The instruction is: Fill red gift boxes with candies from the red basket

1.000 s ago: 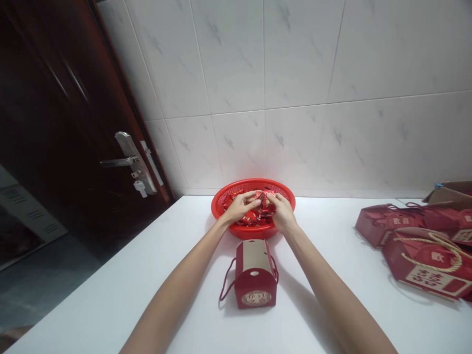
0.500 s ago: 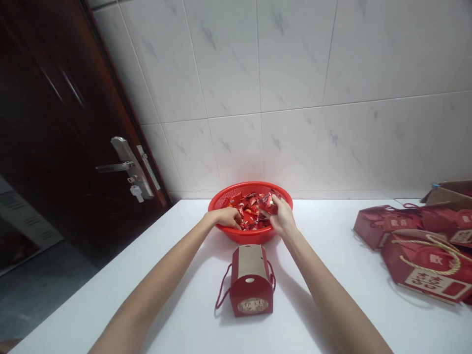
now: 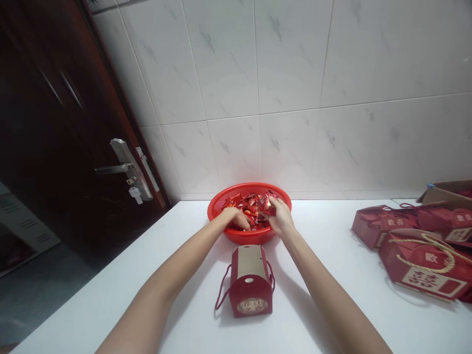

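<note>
A red perforated basket holds many small red wrapped candies. My left hand reaches down among the candies at the basket's left front, and its fingertips are partly hidden there. At the basket's right side, my right hand is closed on red candy packets, just above the heap. In front of the basket stands a dark red box with a beige top panel, an oval printed window and cord handles hanging at both sides.
Several red gift boxes with cords lie at the right of the white table, beside a cardboard box. A tiled wall rises behind. A dark door with a metal handle is at left.
My left hand has shifted right and slightly deeper into the candies. My right hand remains near the same place, with packets in it.
</note>
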{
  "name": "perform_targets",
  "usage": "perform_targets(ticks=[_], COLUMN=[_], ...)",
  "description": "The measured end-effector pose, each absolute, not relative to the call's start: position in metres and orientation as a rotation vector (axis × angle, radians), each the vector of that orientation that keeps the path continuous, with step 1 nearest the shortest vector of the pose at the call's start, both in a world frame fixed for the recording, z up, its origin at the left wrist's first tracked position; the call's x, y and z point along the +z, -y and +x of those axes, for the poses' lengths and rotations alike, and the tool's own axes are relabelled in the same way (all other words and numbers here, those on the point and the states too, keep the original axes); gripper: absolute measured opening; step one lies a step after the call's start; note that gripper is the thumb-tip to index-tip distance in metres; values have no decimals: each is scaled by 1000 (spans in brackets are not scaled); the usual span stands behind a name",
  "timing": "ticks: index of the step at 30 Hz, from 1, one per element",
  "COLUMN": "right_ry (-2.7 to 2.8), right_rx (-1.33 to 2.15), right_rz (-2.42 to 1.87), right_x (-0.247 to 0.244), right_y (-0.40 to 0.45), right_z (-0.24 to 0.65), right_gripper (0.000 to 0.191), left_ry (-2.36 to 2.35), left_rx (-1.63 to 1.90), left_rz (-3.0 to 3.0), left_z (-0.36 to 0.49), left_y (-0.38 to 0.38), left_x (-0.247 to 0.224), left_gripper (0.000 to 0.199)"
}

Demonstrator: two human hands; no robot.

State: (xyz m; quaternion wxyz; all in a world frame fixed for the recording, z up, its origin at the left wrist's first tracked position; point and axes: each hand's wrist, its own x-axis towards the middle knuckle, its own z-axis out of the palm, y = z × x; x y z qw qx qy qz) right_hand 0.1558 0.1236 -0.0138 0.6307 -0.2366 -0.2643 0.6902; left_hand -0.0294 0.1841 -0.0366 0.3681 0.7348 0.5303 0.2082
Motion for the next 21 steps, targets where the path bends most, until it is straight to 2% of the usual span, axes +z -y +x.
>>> perform_targets(ticks=[3,7,10,16,21], right_ry=[631,625,638,618,597], right_rx=[1579,1580,1575,1564,1563], right_rz=[-545,-557,-551,-532,-530], right_x=[-14,-16,-17,-17,-17], right_y=[-124,-124,-126,-127,-128], right_z=[156,156,156,156,155], right_gripper=[19,16,16,16,17], left_ry=[-1407,-1454,-1486,-1373,-1218], left_rx=[268,219,398,1022,1079], left_rz=[1902,1923,1924,1776,1551], left_z=[-28,-31,-32,-23,-17], left_y=[-180,-172,-168,-162,-152], left_x=[-37,-32,-25,-5,4], left_gripper=[23,25,34,37,33])
